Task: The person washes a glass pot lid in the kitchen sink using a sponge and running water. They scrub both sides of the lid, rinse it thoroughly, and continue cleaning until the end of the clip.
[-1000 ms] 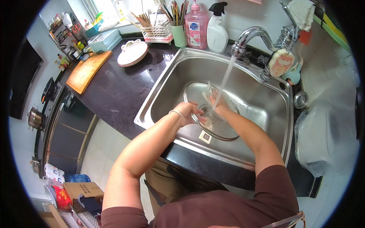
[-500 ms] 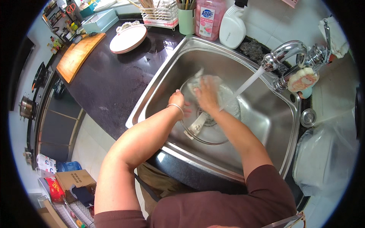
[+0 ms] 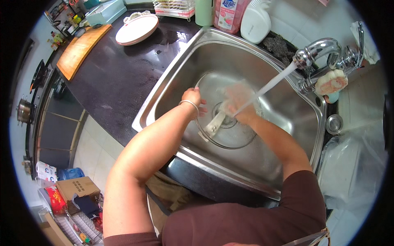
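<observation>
A clear glass pot lid [image 3: 234, 140] with a metal rim and a pale handle [image 3: 215, 125] lies tilted in the stainless steel sink [image 3: 283, 153]. My left hand [image 3: 193, 98] is closed on the lid's left rim, thumb on top. My right hand [image 3: 243, 107], smeared by motion, is over the lid's right part with a pale, wet cloth [image 3: 242, 88] at its fingers. Water runs from the chrome faucet [image 3: 318, 52] in a stream down onto the right hand. Part of the drain shows through the glass; the right fingertips are too blurred to make out.
On the dark counter [image 3: 106, 96] left of the sink are a white dish [image 3: 137, 29] and a wooden board [image 3: 84, 49]. Behind the sink stand a pink bottle [image 3: 230, 16], a white bottle [image 3: 255, 24] and a dark scouring pad [image 3: 278, 49]. A sponge [image 3: 331, 82] sits by the faucet.
My right hand and the cloth have moved right across the lid, into the water stream. My left hand keeps its hold on the rim. The whole view has shifted slightly.
</observation>
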Action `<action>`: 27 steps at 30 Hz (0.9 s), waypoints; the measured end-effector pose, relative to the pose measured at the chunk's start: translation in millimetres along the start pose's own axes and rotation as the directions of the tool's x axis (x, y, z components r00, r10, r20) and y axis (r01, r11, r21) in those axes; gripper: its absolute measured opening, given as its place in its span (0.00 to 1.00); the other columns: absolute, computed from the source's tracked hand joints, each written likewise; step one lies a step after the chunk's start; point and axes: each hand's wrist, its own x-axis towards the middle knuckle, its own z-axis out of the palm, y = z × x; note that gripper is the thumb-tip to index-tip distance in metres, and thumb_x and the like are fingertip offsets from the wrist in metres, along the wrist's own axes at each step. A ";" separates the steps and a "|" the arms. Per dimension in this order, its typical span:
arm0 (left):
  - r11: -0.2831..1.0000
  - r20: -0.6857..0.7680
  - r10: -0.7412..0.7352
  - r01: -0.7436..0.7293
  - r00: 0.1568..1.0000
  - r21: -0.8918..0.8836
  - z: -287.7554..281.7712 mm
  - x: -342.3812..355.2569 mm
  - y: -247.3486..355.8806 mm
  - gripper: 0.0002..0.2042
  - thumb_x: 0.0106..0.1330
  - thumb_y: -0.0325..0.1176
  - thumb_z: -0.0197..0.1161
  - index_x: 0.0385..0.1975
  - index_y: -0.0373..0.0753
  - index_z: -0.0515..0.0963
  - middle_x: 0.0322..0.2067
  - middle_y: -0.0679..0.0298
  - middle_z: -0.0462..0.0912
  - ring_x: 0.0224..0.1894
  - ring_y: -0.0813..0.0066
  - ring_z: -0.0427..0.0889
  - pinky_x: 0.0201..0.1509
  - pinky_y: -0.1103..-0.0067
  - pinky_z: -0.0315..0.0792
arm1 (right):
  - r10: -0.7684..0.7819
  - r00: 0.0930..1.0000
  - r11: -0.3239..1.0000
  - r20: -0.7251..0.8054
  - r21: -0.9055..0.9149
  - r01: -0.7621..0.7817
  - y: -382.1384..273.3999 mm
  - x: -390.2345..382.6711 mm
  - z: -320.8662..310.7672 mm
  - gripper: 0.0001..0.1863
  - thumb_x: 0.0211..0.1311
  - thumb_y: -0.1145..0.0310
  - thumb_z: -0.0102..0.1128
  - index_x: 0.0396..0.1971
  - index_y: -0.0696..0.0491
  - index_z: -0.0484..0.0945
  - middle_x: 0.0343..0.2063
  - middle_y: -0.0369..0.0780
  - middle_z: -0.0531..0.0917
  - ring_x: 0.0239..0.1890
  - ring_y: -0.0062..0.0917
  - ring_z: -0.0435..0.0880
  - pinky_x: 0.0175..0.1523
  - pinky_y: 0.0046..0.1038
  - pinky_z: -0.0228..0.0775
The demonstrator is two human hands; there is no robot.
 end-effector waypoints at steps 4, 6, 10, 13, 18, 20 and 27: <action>0.998 0.001 -0.045 0.045 0.999 -0.049 -3.9 2.6 9.0 0.31 0.66 0.59 0.34 0.55 0.38 0.59 0.40 0.52 0.75 0.29 0.51 0.81 0.30 0.61 0.76 | 0.194 0.952 0.980 -0.237 0.095 -0.176 -11.6 51.7 23.1 0.33 0.61 0.58 0.46 0.65 0.49 0.49 0.65 0.47 0.49 0.68 0.39 0.44 0.68 0.43 0.36; 0.991 -0.024 -0.047 0.043 0.999 -0.126 -5.5 0.3 12.6 0.33 0.65 0.62 0.32 0.55 0.36 0.59 0.43 0.51 0.74 0.40 0.48 0.78 0.36 0.59 0.75 | 0.165 0.965 0.977 -0.204 0.170 -0.131 -59.0 67.4 16.2 0.33 0.62 0.59 0.46 0.65 0.52 0.49 0.65 0.49 0.49 0.68 0.40 0.43 0.68 0.44 0.35; 0.978 -0.061 0.013 -0.025 0.998 -0.205 -12.9 22.9 2.7 0.35 0.64 0.62 0.33 0.55 0.33 0.60 0.47 0.49 0.72 0.51 0.45 0.70 0.47 0.50 0.68 | -0.221 0.966 0.863 -0.131 0.435 0.256 -115.4 23.3 -7.4 0.33 0.60 0.64 0.48 0.65 0.50 0.50 0.66 0.48 0.47 0.68 0.44 0.42 0.68 0.46 0.33; 0.992 0.070 -0.086 0.092 0.994 -0.091 -6.7 -4.8 20.8 0.33 0.65 0.59 0.36 0.54 0.31 0.60 0.48 0.49 0.72 0.43 0.45 0.75 0.48 0.53 0.68 | -0.429 0.899 0.862 0.084 0.334 0.381 -80.9 -32.7 -19.2 0.34 0.57 0.63 0.50 0.64 0.51 0.51 0.65 0.47 0.47 0.68 0.41 0.42 0.69 0.45 0.33; 0.999 0.133 0.030 -0.034 0.991 0.026 -7.3 -0.7 10.5 0.28 0.67 0.54 0.38 0.55 0.34 0.59 0.42 0.50 0.73 0.30 0.51 0.80 0.32 0.61 0.76 | 0.038 0.872 0.999 0.489 -0.007 -0.040 13.4 -46.4 -21.3 0.35 0.56 0.62 0.51 0.63 0.54 0.52 0.63 0.47 0.55 0.67 0.40 0.49 0.67 0.43 0.40; 0.999 0.138 0.040 -0.041 0.990 0.007 -0.7 -2.2 13.4 0.28 0.67 0.53 0.38 0.54 0.34 0.59 0.41 0.49 0.73 0.27 0.51 0.80 0.27 0.63 0.78 | 0.211 0.974 0.975 0.080 -0.081 -0.205 35.7 -17.9 6.5 0.33 0.57 0.63 0.47 0.63 0.55 0.52 0.63 0.48 0.55 0.66 0.40 0.50 0.67 0.43 0.40; 0.992 0.055 0.102 -0.097 0.993 -0.077 -7.8 12.7 9.1 0.22 0.68 0.48 0.42 0.43 0.30 0.67 0.39 0.50 0.73 0.30 0.49 0.80 0.26 0.59 0.78 | -0.103 0.963 0.886 -0.250 0.418 0.203 -85.6 50.6 3.4 0.33 0.58 0.67 0.47 0.64 0.51 0.51 0.65 0.48 0.48 0.68 0.41 0.44 0.68 0.42 0.37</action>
